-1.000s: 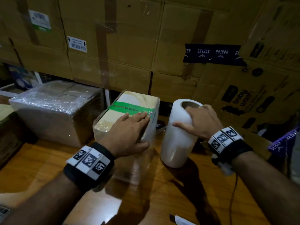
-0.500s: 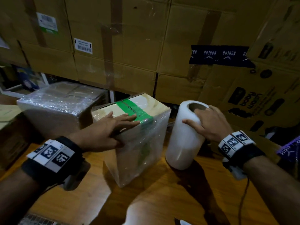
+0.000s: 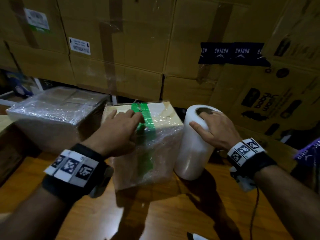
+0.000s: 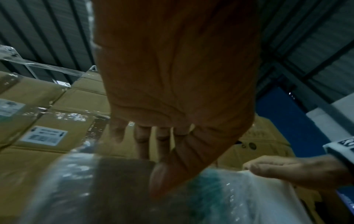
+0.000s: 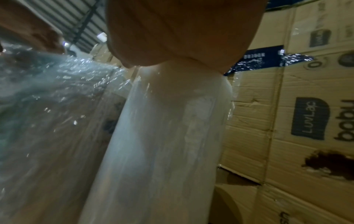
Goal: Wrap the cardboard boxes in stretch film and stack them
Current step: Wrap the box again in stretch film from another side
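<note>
Head view: left hand (image 3: 119, 129) flat, fingers straight, on the film-covered small box (image 3: 152, 146) standing on the wooden table (image 3: 190, 213); right hand (image 3: 213, 129) gripping the top of the upright film roll (image 3: 192, 149), just beside the box. Left wrist: palm pressing the box top. Right wrist: palm capping the roll.

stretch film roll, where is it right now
In the head view the stretch film roll stands upright on the wooden table, right of the green-taped box, gripped by the right hand.

two wrapped boxes (image 3: 147, 144) (image 3: 52, 116), one film roll (image 3: 194, 144), two hands (image 3: 117, 134) (image 3: 216, 129)
</note>
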Demonstrator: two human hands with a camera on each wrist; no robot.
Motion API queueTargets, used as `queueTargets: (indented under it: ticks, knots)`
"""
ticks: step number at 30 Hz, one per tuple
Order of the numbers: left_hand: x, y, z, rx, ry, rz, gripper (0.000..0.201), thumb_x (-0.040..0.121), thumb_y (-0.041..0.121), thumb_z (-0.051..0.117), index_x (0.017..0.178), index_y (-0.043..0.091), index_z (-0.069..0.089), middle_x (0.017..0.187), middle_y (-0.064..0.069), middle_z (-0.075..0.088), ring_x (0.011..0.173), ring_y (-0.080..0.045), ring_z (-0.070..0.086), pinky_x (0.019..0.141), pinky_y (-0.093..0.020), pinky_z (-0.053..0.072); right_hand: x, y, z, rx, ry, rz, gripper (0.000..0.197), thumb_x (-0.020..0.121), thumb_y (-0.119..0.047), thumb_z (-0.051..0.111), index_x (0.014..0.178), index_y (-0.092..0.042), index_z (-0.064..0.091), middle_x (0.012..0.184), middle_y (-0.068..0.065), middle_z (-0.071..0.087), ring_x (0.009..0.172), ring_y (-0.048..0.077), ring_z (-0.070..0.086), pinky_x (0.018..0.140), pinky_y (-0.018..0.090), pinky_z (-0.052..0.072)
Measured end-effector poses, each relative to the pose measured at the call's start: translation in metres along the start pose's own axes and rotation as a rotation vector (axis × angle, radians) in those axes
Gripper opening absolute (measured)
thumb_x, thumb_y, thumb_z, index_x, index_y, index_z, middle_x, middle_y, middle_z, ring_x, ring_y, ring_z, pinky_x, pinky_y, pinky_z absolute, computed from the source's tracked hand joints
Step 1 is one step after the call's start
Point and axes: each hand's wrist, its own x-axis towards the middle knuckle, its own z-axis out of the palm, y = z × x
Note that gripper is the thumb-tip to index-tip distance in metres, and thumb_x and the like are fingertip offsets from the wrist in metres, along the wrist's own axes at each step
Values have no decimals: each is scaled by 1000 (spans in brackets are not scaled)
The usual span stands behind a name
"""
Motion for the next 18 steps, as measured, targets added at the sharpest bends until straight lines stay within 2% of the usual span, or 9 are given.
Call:
queueTargets:
  ticks: [2, 3, 4, 6, 7, 9, 11, 13, 18]
  knots:
    - [14, 26, 3, 37, 7, -17, 84, 87, 35, 73, 157, 27, 27, 153, -9, 36, 143, -28, 35, 126, -51, 17, -1, 4, 0, 62, 18, -21, 63, 95, -68, 37, 112, -12, 64, 101, 10, 70, 97, 31, 63, 85, 42, 48]
    - [26, 39, 6, 44, 31, 6, 87, 89, 40, 72, 160, 28, 23, 160, -13, 28, 147, -31, 30, 126, -51, 19, -2, 5, 0, 78, 16, -32, 53, 92, -64, 42, 108, -16, 60, 95, 5, 65, 93, 29, 61, 80, 39, 44]
    - [40, 51, 11, 62, 60, 39, 87, 90, 46, 70, 161, 29, 23, 165, -17, 20, 150, -33, 25, 124, -50, 21, -3, 8, -1, 79, -7, -44, 44, 89, -61, 46, 103, -20, 56, 90, 0, 59, 89, 26, 58, 77, 38, 42]
    - [69, 71, 24, 101, 47, 49, 88, 89, 63, 66, 161, 34, 25, 169, -20, 10, 154, -36, 20, 123, -54, 22, -4, 11, -4, 77, -86, -57, 40, 84, -56, 50, 98, -19, 54, 88, -3, 55, 86, 22, 53, 78, 41, 45]
    - [80, 77, 28, 109, 22, 28, 88, 87, 71, 63, 160, 36, 28, 169, -21, 12, 153, -37, 20, 123, -56, 22, -3, 13, -5, 87, -119, -56, 40, 83, -54, 51, 99, -17, 56, 89, -1, 55, 87, 22, 52, 80, 43, 46]
    - [93, 85, 36, 108, 21, -30, 83, 82, 81, 59, 149, 35, 38, 158, -22, 32, 145, -39, 33, 118, -58, 28, -4, 16, -8, 119, -156, -67, 42, 85, -52, 50, 104, -16, 58, 95, 2, 59, 93, 22, 52, 85, 43, 46]
    - [92, 90, 43, 133, 76, -45, 77, 81, 82, 57, 137, 31, 42, 141, -19, 46, 132, -39, 44, 110, -55, 36, -5, 19, -11, 152, -199, -91, 49, 89, -54, 49, 117, -15, 61, 110, 4, 63, 105, 22, 53, 95, 39, 43]
    - [83, 92, 50, 150, 143, -13, 73, 84, 79, 55, 135, 29, 39, 136, -18, 48, 126, -38, 46, 105, -53, 39, -5, 20, -13, 131, -219, -99, 59, 92, -60, 46, 129, -16, 59, 122, 4, 64, 114, 22, 55, 97, 36, 40]
    - [63, 84, 51, 50, 233, 157, 61, 80, 67, 57, 124, 26, 48, 117, -11, 54, 105, -32, 51, 84, -43, 44, 2, 11, -5, -68, -123, 7, 79, 88, -85, 32, 119, -19, 63, 114, 6, 71, 104, 26, 64, 92, 40, 48]
